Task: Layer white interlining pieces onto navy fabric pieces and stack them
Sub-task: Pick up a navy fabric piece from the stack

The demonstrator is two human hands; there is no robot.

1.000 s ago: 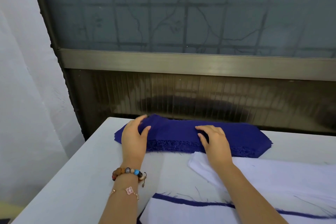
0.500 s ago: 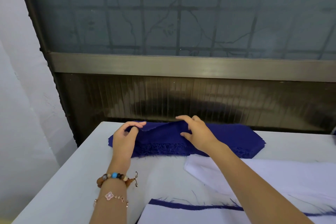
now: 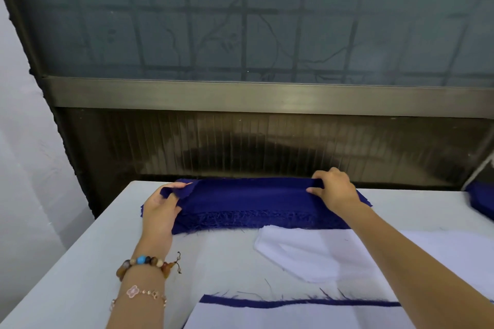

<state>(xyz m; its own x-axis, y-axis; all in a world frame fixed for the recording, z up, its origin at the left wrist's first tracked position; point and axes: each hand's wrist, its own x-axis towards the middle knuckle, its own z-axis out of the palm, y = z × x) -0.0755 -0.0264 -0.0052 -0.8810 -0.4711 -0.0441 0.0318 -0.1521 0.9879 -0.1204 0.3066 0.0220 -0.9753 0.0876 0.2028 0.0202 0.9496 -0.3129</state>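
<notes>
Navy piece (image 3: pixel 248 195), ends half-hidden inside left hand (image 3: pixel 159 211) and right hand (image 3: pixel 334 189)

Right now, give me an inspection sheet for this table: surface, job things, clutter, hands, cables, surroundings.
Surface: pale grey table, a few loose threads.
Job's things: stack of frayed navy fabric pieces at far edge; white interlining piece in front; interlining-covered navy piece nearest.
Clutter: more navy fabric at right edge.
Hands: left hand and right hand each pinch an end of the top navy piece.
Cables: nothing seen.
Surroundings: frosted window, metal rail.
</notes>
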